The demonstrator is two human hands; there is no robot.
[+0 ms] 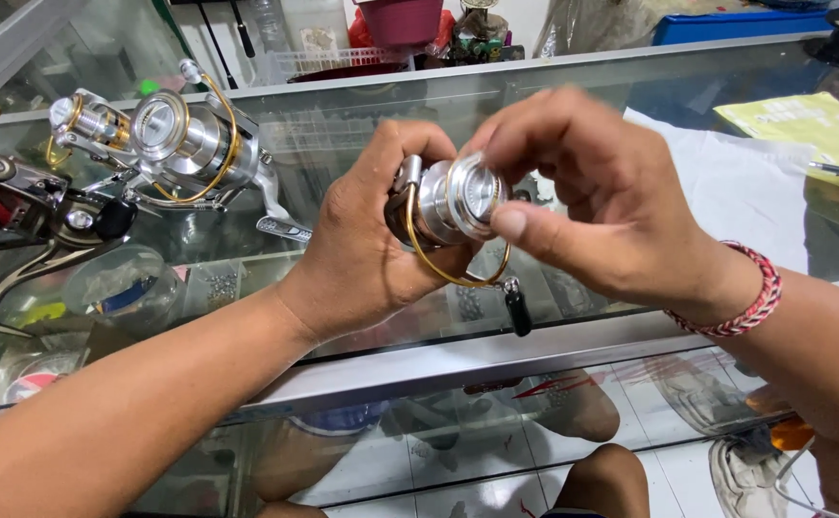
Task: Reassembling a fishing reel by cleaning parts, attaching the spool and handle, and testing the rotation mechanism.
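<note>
Silver and gold spinning reel [448,206] being held up above the glass counter [573,115], cradled in the left hand [366,240], fingers curled closed around the body. Right hand [592,201] pinching the round front cap of the spool, thumb [520,225] and fingertips closed narrow on it. Gold bail wire looping below, black handle knob [518,309] dangling under it. Looking mid-way: spool seated on the reel, cap apparently being worked, loosening or tightening not clear. Lying untouched at left, a second similar reel [184,144] on the glass; white cloth [736,182] and yellow paper [813,125] resting at right.
</note>
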